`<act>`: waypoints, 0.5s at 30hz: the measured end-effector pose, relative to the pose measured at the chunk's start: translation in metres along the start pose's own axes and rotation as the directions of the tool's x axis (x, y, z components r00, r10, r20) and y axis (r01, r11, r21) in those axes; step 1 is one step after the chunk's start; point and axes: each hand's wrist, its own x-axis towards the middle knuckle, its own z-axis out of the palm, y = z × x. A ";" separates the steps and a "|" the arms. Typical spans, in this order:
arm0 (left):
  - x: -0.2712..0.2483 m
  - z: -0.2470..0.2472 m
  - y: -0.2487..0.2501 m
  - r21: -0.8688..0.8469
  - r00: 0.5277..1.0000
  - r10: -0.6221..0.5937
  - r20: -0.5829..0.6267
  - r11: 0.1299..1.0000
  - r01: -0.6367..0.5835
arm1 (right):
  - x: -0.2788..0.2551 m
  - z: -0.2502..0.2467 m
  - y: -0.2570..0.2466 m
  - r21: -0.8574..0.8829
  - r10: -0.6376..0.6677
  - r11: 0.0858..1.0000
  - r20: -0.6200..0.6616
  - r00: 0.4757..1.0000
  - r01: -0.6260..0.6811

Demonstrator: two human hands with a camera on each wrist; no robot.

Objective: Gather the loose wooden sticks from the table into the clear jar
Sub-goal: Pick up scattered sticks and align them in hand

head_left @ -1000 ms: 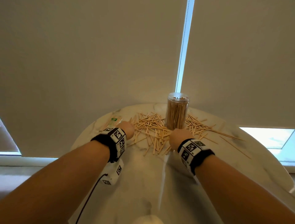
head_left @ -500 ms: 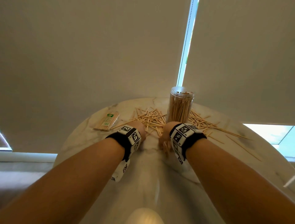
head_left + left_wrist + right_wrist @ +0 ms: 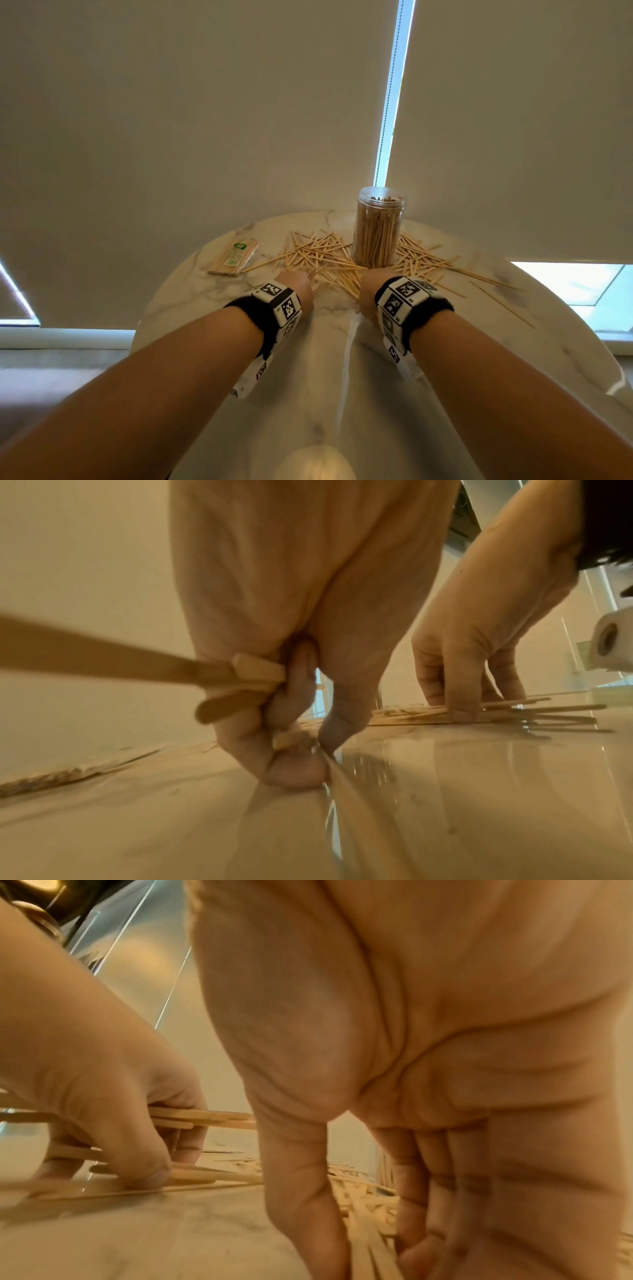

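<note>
The clear jar stands upright at the far side of the round marble table, packed with wooden sticks. Loose wooden sticks lie scattered on both sides of it and in front. My left hand is at the near edge of the pile. In the left wrist view my left hand has its fingers curled around several sticks, fingertips down on the table. My right hand is just in front of the jar. In the right wrist view my right hand pinches a bunch of sticks between thumb and fingers.
A wrapped packet of sticks lies at the far left of the table. A few long single sticks lie out toward the right edge. Roller blinds hang close behind the table.
Both hands have drawn closer together at the near edge of the pile. The sticks that lay nearest between them are now gathered into the hands.
</note>
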 end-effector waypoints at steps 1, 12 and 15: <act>-0.004 -0.001 0.001 -0.001 1.000 -0.003 0.003 1.000 0.003 | -0.004 0.001 0.003 0.018 0.014 1.000 -0.008 1.000 -0.014; -0.036 0.005 0.032 -0.042 0.999 -0.015 0.028 0.999 0.017 | -0.037 0.005 0.011 0.062 0.040 0.997 0.108 0.993 -0.047; -0.042 0.002 0.040 -0.064 1.000 0.014 0.023 0.998 -0.013 | -0.046 0.007 0.011 0.030 0.023 0.999 0.113 0.993 -0.027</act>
